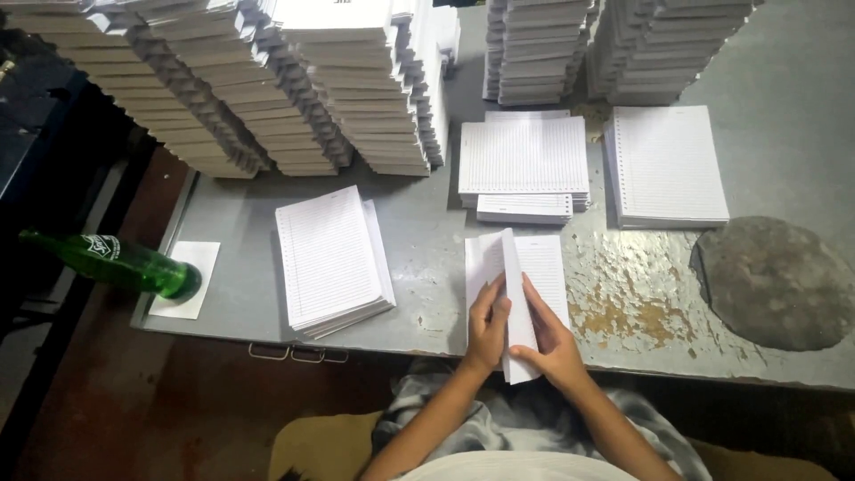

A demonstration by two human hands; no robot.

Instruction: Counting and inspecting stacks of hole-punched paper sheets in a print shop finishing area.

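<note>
From my remote seat, I see both hands at the near edge of a grey metal table [784, 134], gripping one folded bundle of lined sheets [515, 285] that stands on edge and leans slightly. My left hand [488, 330] presses against the bundle's left face, fingers together and curled round it; my right hand [552, 343] clamps the right face, fingers laid flat up the paper and thumb at the lower corner. The bundle sits at the table's 6 o'clock edge, its lower end hanging over the rim, and rests over a flat sheet lying beneath it.

At 9 o'clock from the hands lies a thick pile of lined paper [331, 258], slightly fanned. At 12 o'clock sits a stack of ruled pages [524, 160] with a smaller stack [524, 208] just in front of it. At 2 o'clock rests a punched pad [668, 165]. A round flat stone [773, 281] lies at 3 o'clock, beside a patch of worn, rusty paint [623, 294]. Tall towers of paper [267, 80] line the far side from 10 to 1 o'clock. A green glass bottle [111, 260] lies tipped at the table's left corner, its base over a small white card [187, 278]
</note>
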